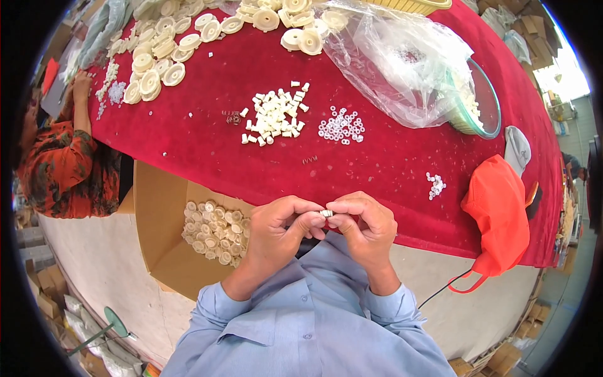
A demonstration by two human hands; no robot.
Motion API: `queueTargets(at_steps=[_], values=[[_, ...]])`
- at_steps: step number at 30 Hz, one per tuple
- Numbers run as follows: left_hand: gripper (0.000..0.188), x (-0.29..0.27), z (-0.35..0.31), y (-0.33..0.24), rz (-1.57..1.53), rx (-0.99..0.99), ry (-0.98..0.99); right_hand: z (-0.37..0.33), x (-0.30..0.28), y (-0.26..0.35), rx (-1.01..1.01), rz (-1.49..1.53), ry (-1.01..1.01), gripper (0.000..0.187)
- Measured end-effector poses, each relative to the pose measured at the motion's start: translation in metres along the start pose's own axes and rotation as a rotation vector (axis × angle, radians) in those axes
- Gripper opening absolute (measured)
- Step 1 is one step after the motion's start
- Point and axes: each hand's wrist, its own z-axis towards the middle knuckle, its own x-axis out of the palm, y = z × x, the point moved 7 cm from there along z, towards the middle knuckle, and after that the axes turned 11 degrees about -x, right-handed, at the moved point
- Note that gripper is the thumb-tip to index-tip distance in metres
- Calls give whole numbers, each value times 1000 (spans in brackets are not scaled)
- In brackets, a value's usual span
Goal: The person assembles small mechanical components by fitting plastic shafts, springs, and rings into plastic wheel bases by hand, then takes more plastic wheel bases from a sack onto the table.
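Just off the table's near edge, my left hand (286, 220) and my right hand (363, 221) meet fingertip to fingertip. Between their thumbs and forefingers they pinch a small ribbed whitish piece (326, 213), mostly covered by the fingers. Beyond the hands, a single coil spring (309, 160) lies on the red cloth. Farther off are a heap of small cream plastic plugs (274, 114), a scatter of white washers (342, 125) and a little tangle of springs (233, 117). A smaller group of white washers (434, 186) lies to the right.
Cream plastic wheels (151, 81) are piled at the far left. A cardboard box (157, 245) of similar parts stands left of me. A clear plastic bag (402, 75) and green basket (493, 107) lie far right, with a red bag (499, 213) nearer. Another person (69, 169) sits left.
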Motion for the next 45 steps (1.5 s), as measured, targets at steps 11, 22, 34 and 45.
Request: queueTargets(at_steps=[11,22,34,45], values=[[10,-9,29,-38,534,253,127,1,5,-14,-24,118,44,17],[38,-63,232,-109,1258,731,-271,-9,-17,-46,132,230,-128,15],[39,-3,278,-119,1295,884,-135,-8,-24,-49,107,276,-133,19],[77,19,378,-112,1655,787,-6,-4,-23,-45,127,313,-82,24]])
